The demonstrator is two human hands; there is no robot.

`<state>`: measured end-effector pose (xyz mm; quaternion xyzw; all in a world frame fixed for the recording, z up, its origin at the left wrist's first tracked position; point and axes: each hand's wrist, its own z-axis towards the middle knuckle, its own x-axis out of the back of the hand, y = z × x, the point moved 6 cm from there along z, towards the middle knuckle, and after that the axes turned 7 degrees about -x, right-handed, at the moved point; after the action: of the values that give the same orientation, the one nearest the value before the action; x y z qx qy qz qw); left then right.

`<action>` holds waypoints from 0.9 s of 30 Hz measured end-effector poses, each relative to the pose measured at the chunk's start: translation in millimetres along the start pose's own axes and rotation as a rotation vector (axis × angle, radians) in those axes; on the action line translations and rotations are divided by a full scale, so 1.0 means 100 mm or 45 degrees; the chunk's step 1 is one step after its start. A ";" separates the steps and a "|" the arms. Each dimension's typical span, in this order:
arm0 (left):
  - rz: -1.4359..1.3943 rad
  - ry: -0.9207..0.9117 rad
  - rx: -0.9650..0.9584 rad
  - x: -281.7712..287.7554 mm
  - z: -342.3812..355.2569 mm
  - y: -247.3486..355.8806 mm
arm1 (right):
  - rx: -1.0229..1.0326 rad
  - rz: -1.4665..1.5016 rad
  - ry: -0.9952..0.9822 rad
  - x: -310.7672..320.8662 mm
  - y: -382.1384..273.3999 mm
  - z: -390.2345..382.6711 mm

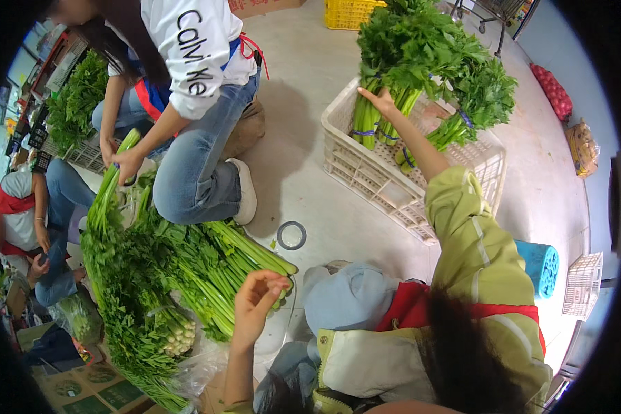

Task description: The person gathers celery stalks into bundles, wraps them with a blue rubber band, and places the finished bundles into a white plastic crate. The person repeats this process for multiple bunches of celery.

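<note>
My right arm stretches over a white plastic crate [393, 200], where my right hand [379, 103] touches the celery bunches [410, 103] standing inside, its fingers apart. Blue bands wrap several of these bunches, whose leaves rise above the rim. My left hand [261, 300] is raised with the fingertips pinched together beside the cut ends of a loose celery pile [214, 276] on the floor. Anything between those fingertips is too small to make out. Across from me, a crouching person's hands [124, 159] hold a celery bunch [105, 200] near its base, with a bit of blue band showing there.
A roll of tape [292, 235] lies on the floor between us. Behind the crate stands a yellow crate [352, 15]. To the right are a blue stool [538, 268], a white basket [583, 286] and a red net sack [552, 93]. Another person [24, 200] sits at the left.
</note>
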<state>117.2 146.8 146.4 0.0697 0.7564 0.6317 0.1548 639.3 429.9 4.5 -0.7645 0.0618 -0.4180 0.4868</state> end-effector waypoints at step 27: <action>-0.238 0.168 0.153 0.10 -0.07 -0.27 | 0.217 -0.368 0.600 1.39 0.83 0.38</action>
<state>108.2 137.4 119.4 -0.0335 0.8045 0.5714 0.1584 781.2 343.4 12.3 -0.6036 0.0283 -0.6527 0.4570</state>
